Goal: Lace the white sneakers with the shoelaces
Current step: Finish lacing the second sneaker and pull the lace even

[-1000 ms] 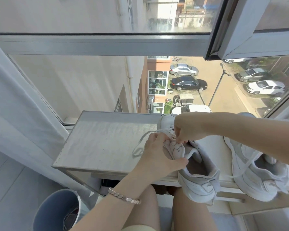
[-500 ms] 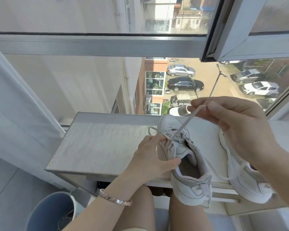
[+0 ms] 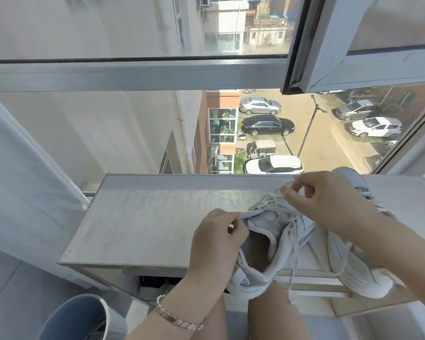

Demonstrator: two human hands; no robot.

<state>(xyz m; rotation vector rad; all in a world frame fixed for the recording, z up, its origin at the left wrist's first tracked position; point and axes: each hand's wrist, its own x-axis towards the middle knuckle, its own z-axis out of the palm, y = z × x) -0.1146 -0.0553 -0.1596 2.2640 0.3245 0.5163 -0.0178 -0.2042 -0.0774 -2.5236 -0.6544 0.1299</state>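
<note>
A white sneaker (image 3: 263,253) lies at the near edge of the bench (image 3: 145,224), right of the middle, toe toward the window and heel hanging over the edge above the person's bare knees; the left hand (image 3: 216,244) pinches the left rim of its opening between thumb and curled fingers and hides that side of the shoe; the right hand (image 3: 329,200) is raised over the toe end, thumb and forefinger pinching a shoelace (image 3: 293,273) whose loose length trails down past the heel and off the near edge; a second sneaker (image 3: 353,271) sits toward the near right corner, just beside the first, its middle covered by the right forearm; a bracelet (image 3: 179,320) circles the left wrist; a blue bin (image 3: 76,317) stands on the floor below the near left corner; a pale curtain (image 3: 22,180) hangs along the left; beyond the far edge the window frame (image 3: 133,74) looks down on parked cars, a black car (image 3: 268,125) among them.
</note>
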